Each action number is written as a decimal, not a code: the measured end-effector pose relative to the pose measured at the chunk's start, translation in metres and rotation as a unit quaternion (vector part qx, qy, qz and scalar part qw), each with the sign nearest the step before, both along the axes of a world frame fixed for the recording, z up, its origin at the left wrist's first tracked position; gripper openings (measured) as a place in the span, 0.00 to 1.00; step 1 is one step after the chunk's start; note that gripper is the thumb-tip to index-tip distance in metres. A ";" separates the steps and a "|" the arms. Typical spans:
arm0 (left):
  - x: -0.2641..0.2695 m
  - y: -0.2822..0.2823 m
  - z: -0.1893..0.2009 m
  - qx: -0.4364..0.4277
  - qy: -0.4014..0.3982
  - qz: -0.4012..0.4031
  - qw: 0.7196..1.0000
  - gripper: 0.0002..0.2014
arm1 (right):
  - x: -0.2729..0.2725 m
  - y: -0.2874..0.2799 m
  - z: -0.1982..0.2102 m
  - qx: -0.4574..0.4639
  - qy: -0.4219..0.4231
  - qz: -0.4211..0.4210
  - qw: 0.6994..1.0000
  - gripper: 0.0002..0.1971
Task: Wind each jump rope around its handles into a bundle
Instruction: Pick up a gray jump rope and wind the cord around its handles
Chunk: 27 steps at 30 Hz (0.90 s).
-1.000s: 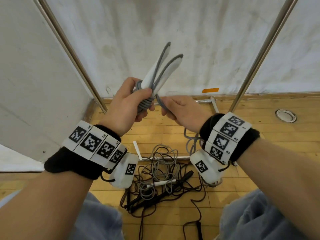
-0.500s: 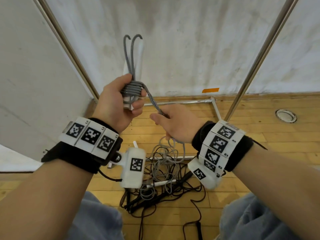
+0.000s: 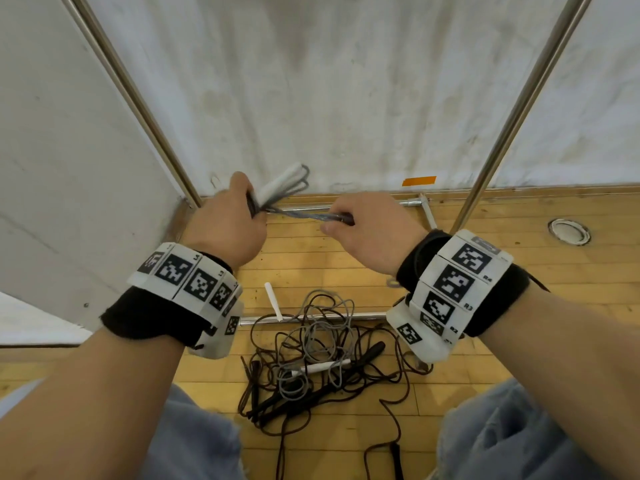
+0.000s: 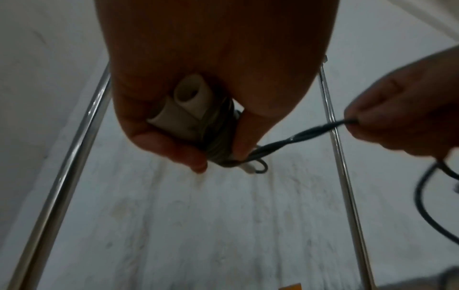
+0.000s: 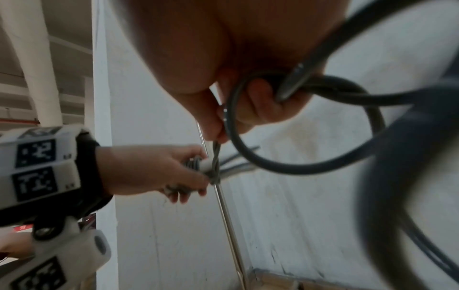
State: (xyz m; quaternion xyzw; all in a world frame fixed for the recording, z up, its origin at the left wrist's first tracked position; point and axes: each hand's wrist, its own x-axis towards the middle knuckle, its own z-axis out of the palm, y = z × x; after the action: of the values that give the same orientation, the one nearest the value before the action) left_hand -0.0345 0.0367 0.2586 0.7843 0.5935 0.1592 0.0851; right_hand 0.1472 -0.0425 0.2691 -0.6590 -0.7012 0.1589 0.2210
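- The left hand (image 3: 227, 226) clenches the two white handles (image 4: 185, 107) side by side, thumb pinning the grey coils (image 4: 218, 137) so they cannot slip.
- The right hand (image 3: 367, 225), just beside it, pinches the doubled grey rope (image 3: 304, 216) taut, probably to tighten a turn.
- Unwound jump ropes (image 3: 318, 358) lie tangled on the floor (image 3: 519, 271) below both hands.
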 end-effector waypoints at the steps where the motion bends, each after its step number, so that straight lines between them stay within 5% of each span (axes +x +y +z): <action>1: 0.002 -0.002 -0.002 -0.022 0.032 -0.015 0.999 0.11 | 0.001 -0.001 0.002 0.022 0.006 0.002 1.000 0.10; 9: 0.025 -0.025 -0.010 -0.070 0.130 -0.127 0.981 0.06 | 0.007 0.002 0.006 0.123 -0.030 0.001 0.992 0.15; 13: 0.033 -0.033 -0.011 -0.023 0.133 -0.163 0.977 0.18 | 0.016 0.005 0.010 0.149 -0.053 -0.016 0.987 0.17; 19: 0.029 -0.034 -0.008 -0.020 0.107 -0.195 0.975 0.12 | 0.038 0.016 0.012 0.104 -0.137 -0.112 0.979 0.28; 22: 0.026 -0.036 -0.001 -0.065 0.043 -0.238 0.968 0.13 | 0.045 0.021 0.009 0.070 -0.040 -0.088 0.993 0.30; 27: 0.021 -0.040 0.013 -0.140 -0.172 -0.282 0.934 0.06 | 0.049 0.023 0.007 -0.003 0.163 -0.054 0.985 0.30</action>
State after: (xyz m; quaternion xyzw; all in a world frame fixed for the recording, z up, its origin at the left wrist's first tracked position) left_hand -0.0138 -0.0033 0.2713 0.8602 0.3406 0.1763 0.3361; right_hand 0.1966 -0.0197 0.2757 -0.6619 -0.6186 0.2537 0.3389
